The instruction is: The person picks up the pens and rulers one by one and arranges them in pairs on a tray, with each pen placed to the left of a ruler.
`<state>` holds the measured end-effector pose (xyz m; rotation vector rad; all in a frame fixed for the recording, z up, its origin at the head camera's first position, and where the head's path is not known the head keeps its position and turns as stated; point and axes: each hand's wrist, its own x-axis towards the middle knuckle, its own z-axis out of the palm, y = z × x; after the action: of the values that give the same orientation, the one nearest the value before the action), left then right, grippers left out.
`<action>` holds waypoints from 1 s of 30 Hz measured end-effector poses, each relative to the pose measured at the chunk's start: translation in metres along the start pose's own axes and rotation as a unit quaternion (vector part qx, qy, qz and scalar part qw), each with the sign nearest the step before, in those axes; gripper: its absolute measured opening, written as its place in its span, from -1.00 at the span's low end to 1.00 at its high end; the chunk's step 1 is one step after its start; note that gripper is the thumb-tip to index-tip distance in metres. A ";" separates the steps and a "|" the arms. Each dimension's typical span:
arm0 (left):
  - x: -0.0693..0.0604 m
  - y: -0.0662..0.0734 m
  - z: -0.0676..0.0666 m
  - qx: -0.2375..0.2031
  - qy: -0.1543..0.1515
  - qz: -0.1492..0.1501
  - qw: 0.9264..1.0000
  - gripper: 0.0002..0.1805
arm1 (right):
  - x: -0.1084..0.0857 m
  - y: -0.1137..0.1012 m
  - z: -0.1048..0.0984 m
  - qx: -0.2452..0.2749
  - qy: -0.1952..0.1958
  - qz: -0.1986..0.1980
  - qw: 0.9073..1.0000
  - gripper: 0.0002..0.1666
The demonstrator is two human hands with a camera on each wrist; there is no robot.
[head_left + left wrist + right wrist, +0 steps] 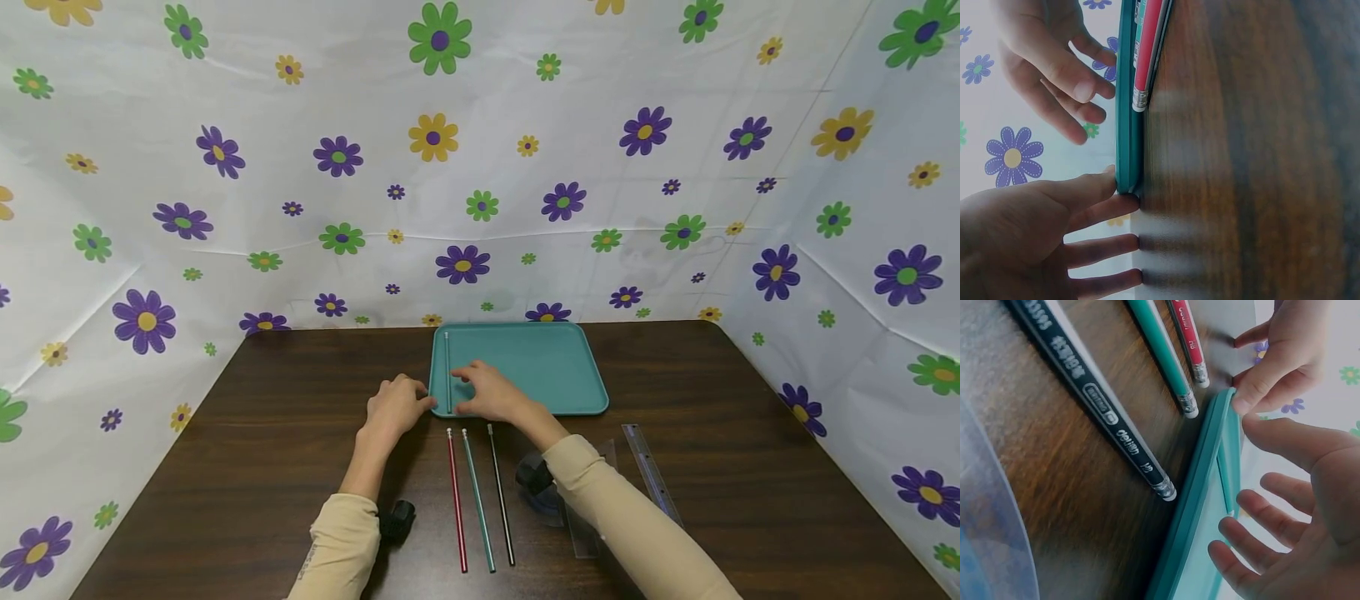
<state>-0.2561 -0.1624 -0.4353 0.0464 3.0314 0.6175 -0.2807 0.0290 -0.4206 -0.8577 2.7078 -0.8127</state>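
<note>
Beige fabric sleeve [648, 529] nearest. Slim red [457, 500], green [477, 500] and black pencils [501, 496] point away, erasers far. Left hand [396, 406], fingers straight, touches rectangular teal tray [543, 367] at near-left corner; right hand [491, 393], fingers wide, hovers over it. Teal pencil [447, 375] inside, left edge, long axis near-to-far.

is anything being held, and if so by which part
The right hand holds nothing. The left hand is at the near left corner of the tray, but whether it grips cannot be told.
</note>
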 end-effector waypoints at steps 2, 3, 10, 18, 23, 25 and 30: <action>0.000 0.000 0.000 -0.001 0.000 0.001 1.000 -0.56 | -0.002 0.001 -0.001 -0.002 -0.002 -0.003 1.000 -0.23; -0.001 0.000 0.000 -0.001 0.001 0.002 1.000 -0.56 | -0.002 0.001 -0.001 -0.004 -0.003 -0.004 1.000 -0.22; -0.001 0.000 0.000 -0.003 0.004 0.003 1.000 -0.58 | -0.009 0.004 -0.005 -0.016 -0.028 -0.016 0.999 -0.15; -0.002 0.000 -0.001 -0.007 0.005 0.000 1.000 -0.57 | -0.020 0.009 -0.010 -0.022 -0.056 -0.039 0.997 -0.07; -0.002 0.000 0.000 -0.006 0.004 -0.002 1.000 -0.57 | -0.028 0.010 -0.013 -0.036 -0.078 -0.047 0.995 -0.05; -0.002 0.000 0.000 -0.006 0.006 -0.001 1.000 -0.57 | -0.030 0.010 -0.014 -0.038 -0.083 -0.051 0.995 -0.04; -0.001 -0.001 0.000 -0.002 0.005 -0.001 1.000 -0.57 | -0.037 0.008 -0.016 -0.052 -0.089 -0.059 0.993 -0.01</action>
<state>-0.2551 -0.1636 -0.4359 0.0398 3.0401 0.6255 -0.2592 0.0630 -0.4112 -1.0666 2.5821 -0.5888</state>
